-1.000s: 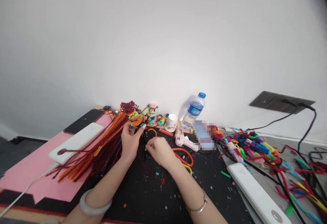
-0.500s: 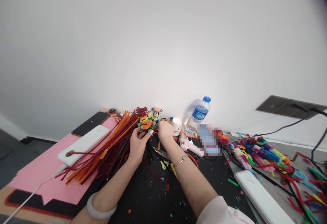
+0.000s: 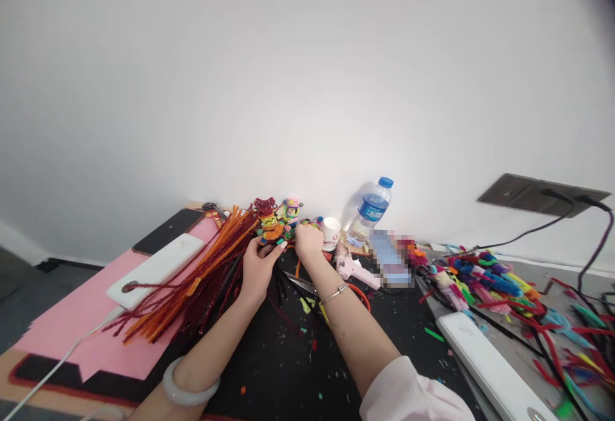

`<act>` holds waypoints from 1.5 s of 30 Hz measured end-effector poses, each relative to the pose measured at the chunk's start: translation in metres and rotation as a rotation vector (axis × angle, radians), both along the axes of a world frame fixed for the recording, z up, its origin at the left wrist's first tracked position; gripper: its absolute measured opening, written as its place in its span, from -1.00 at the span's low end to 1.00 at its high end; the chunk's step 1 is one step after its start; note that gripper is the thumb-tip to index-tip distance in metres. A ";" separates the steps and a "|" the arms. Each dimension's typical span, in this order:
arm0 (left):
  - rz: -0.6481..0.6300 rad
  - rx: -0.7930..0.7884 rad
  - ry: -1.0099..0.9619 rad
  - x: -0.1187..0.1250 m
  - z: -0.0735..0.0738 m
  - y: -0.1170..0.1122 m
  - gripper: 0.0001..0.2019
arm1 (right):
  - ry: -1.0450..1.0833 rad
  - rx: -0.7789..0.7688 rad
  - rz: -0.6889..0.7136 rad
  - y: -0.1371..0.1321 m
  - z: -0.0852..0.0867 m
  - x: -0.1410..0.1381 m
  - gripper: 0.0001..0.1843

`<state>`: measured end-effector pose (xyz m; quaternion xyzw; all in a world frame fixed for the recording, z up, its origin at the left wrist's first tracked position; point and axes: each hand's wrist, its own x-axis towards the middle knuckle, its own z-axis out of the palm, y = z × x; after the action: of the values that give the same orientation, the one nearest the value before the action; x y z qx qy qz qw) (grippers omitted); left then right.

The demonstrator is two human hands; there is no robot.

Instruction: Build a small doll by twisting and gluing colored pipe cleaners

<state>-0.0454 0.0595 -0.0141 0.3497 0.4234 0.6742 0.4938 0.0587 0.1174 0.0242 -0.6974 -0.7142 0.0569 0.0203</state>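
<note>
My left hand (image 3: 257, 268) is closed around the lower part of a small pipe-cleaner doll (image 3: 270, 223) with a dark red glittery hat, a yellow smiling face and an orange collar. A bit of teal shows by the thumb tip. Just right of it, my right hand (image 3: 309, 241) is curled into a fist, back of the hand towards me; whatever its fingers hold is hidden. Behind the hands stands a second doll (image 3: 291, 209) with a pink hat. Scissors (image 3: 300, 283) lie partly under my right forearm.
Red, orange and black pipe cleaners (image 3: 211, 267) fan out at left over pink sheets (image 3: 72, 318) and a white device (image 3: 156, 270). A paper cup (image 3: 331, 234), water bottle (image 3: 369, 213), pink glue gun (image 3: 355, 270) and blurred phone (image 3: 390, 257) stand or lie right; colourful pipe-cleaner pieces (image 3: 494, 280) lie beyond.
The whole view has shifted slightly. Both hands keep nearly the same pose beside the dolls, and nothing is visibly picked up or let go.
</note>
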 end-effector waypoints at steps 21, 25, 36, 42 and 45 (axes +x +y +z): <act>-0.135 0.002 -0.025 0.006 0.005 -0.009 -0.58 | 1.766 -0.455 -0.144 -0.092 0.002 0.076 -0.77; -0.167 0.001 -0.016 0.008 0.004 -0.011 -0.59 | 1.933 -0.596 -0.101 -0.105 0.006 0.080 -0.72; -0.206 0.009 -0.003 0.008 0.007 -0.013 -0.58 | 2.132 -0.517 0.144 -0.114 0.011 0.073 -0.88; -0.210 0.019 0.007 0.009 0.007 -0.013 -0.56 | 2.230 -0.493 0.191 -0.118 0.014 0.066 -0.76; -0.210 0.015 0.011 0.009 0.007 -0.014 -0.57 | 2.285 -0.497 0.207 -0.119 0.014 0.064 -0.80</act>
<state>-0.0366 0.0458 -0.0073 0.3996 0.3820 0.6199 0.5569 0.1229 -0.0019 0.0383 -0.1645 -0.3034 0.7891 0.5082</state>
